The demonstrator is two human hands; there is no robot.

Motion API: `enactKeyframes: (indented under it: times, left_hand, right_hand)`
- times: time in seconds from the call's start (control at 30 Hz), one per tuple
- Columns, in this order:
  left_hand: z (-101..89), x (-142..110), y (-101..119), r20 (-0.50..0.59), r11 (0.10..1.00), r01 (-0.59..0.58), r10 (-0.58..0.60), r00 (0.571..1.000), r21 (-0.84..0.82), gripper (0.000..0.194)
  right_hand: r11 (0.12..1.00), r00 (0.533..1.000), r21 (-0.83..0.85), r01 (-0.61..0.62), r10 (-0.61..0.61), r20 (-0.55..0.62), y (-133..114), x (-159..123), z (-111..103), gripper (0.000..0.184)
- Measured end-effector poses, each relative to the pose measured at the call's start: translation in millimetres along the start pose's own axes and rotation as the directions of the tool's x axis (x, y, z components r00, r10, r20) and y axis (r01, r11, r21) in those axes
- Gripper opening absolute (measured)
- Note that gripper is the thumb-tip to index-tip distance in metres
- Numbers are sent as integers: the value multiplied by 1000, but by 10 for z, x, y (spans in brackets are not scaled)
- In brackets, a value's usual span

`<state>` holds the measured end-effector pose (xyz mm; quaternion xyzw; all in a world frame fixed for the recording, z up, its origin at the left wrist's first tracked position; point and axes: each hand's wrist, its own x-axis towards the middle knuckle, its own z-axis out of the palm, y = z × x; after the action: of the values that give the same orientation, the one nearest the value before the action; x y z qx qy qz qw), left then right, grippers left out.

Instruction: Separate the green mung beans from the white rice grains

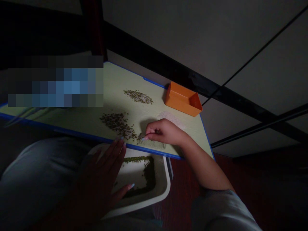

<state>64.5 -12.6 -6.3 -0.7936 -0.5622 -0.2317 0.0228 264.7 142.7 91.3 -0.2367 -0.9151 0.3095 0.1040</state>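
My right hand (163, 131) is over the near side of a pale board (192, 128) with a blue rim. Its thumb and fingers are pinched together at the edge of a heap of small dark grains (117, 123); what lies between the fingertips is too small to make out. My left hand (106, 173) is palm down with fingers apart, its fingertips at the board's blue edge. Beneath it, a white basin (167, 179) holds a layer of small greenish grains (150, 175) along its far and right sides. The left hand and the board hide part of the basin.
An orange open box (183, 99) stands at the board's far right corner. A second, smaller heap of grains (138, 97) lies farther back, and a pale scattered patch (172, 118) is behind my right hand. Pale panels rise beyond the board. The left side is pixelated.
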Motion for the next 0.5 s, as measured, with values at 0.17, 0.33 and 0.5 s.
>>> enactKeyframes:
  times: [0.17, 0.33, 0.5]
  left_hand:
    - [0, -10, -5, -13, 1000, 1, -1, 1000, -5, 101]
    - [16, -8, -27, -15, 999, -26, 26, 1000, 37, 99]
    - [37, -12, -29, -38, 999, -26, 27, 999, 23, 97]
  right_hand:
    - [997, 998, -40, -58, 59, 9, -20, 18, 21, 20]
    - [984, 991, -117, -136, 137, 0, -23, 0, -22, 19]
    - [956, 975, -190, -222, 218, -43, -16, -19, -91, 16]
